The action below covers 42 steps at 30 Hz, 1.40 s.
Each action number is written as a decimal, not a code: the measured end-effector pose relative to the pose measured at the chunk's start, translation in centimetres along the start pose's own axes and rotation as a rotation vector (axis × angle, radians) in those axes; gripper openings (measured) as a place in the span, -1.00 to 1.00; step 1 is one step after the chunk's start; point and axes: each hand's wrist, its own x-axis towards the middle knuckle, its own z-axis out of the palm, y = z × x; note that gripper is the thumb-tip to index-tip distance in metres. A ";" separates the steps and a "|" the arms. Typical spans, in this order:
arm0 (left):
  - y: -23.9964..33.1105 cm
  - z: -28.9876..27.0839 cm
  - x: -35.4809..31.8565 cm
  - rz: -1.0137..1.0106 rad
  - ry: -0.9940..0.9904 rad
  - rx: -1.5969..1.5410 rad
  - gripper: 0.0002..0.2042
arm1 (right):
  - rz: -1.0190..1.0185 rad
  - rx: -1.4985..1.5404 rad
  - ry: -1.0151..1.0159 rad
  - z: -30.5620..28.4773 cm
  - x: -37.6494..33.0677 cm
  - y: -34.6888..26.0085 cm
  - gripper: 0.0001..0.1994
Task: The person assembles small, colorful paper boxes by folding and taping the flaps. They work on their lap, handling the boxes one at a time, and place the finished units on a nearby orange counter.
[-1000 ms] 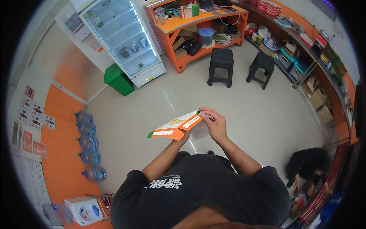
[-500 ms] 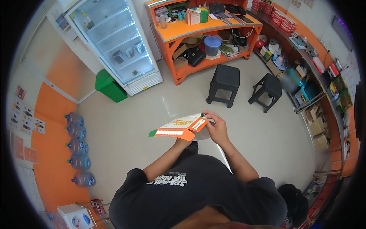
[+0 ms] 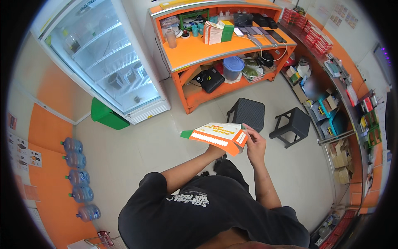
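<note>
A partly folded cardboard box (image 3: pixel 217 133), white on top with orange and green flaps, is held in front of my body. Its orange side flaps with white scalloped strips hang toward me. My right hand (image 3: pixel 256 146) grips the right end of the box, fingers curled at its upper corner. My left hand (image 3: pixel 216 151) supports the box from below, and its fingers are hidden behind the orange flap.
Ahead stands an orange desk (image 3: pixel 184 53) bearing a stack of folded boxes (image 3: pixel 218 32). A glass-door fridge (image 3: pixel 103 62), green bin (image 3: pixel 108 114) and several water bottles (image 3: pixel 78 177) line the left. Two black stools (image 3: pixel 248 113) stand beyond my right hand. Shelving (image 3: pixel 338 83) runs along the right.
The desk, fridge and stools appear closer, and a foot now shows below the box. The box sits farther right, its printed top turned more into view. Both hands stay at it.
</note>
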 end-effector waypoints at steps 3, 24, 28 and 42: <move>-1.9 -0.4 3.8 -0.188 0.037 0.026 -0.70 | -0.044 -0.023 -0.065 0.8 6.2 1.9 -0.81; -13.1 -7.2 26.9 -0.432 0.026 -0.557 -0.65 | -0.163 -0.100 -0.235 6.6 34.7 2.0 -0.87; -15.3 -9.0 30.6 -0.448 -0.069 -0.623 -0.66 | -0.098 -0.044 -0.168 5.8 38.1 1.9 -0.84; -21.7 -8.9 48.9 -0.331 -0.095 -0.582 -0.70 | -0.210 -0.433 0.040 11.4 50.6 0.6 -0.63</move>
